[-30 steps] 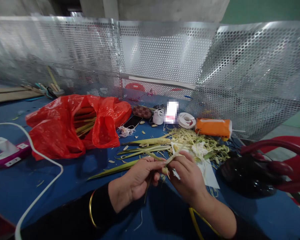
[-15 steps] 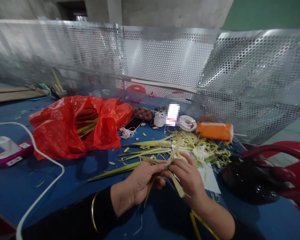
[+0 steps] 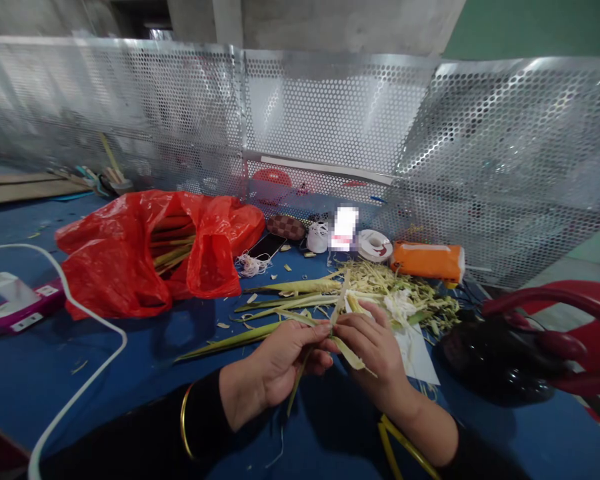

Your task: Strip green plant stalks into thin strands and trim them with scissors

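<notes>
Over the near side of the blue table (image 3: 145, 363), your left hand (image 3: 280, 363) pinches pale leaf strips (image 3: 350, 355) between thumb and fingers; your right hand (image 3: 375, 350), fingers curled, pinches them just beside. The strips splay out from between both hands. Beyond lie long green stalks (image 3: 225, 344) and a heap of shredded scraps (image 3: 435, 303). Toward the table's right edge stands a dark kettle (image 3: 495, 367); toward the far edge, an orange packet (image 3: 425, 260); leftward, a red bag (image 3: 110, 260).
</notes>
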